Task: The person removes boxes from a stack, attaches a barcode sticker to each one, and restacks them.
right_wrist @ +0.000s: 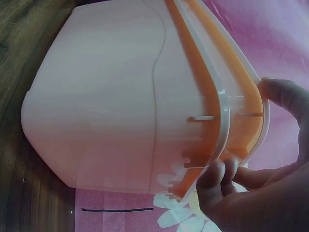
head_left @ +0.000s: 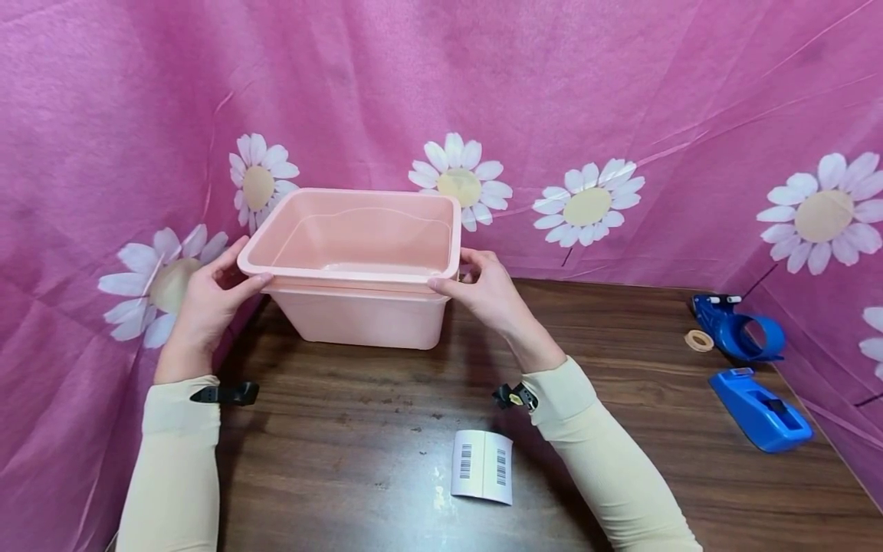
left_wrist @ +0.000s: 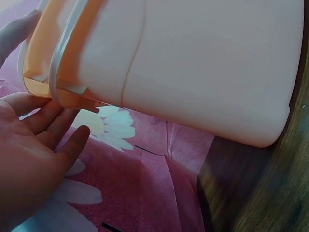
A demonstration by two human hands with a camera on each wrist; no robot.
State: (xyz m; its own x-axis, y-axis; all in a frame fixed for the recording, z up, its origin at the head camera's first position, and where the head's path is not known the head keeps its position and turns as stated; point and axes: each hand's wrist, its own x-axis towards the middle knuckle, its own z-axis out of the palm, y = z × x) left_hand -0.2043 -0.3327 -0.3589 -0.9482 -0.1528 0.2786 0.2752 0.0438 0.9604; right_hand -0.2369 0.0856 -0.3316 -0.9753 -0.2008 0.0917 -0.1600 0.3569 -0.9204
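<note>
Two pink plastic tubs, one nested inside the other, sit at the back left of the table; the upper tub (head_left: 348, 272) shows its rim just above that of the lower tub (head_left: 366, 318). My left hand (head_left: 207, 303) grips the stacked rims at the left end, thumb on top and fingers beneath. At the right end my right hand (head_left: 490, 291) holds the rims, its thumb on the front corner. Both wrist views show two separate rims, with fingertips (left_wrist: 48, 113) under the left end and curled fingers (right_wrist: 217, 181) at the right.
On the brown wooden table (head_left: 331, 445), a white label sheet with barcodes (head_left: 482, 468) lies near the front. To the right are a blue tape dispenser (head_left: 762, 414), a blue tape gun (head_left: 738, 330) and a small tan tape roll (head_left: 699, 340). Pink flowered cloth (head_left: 552, 92) hangs behind.
</note>
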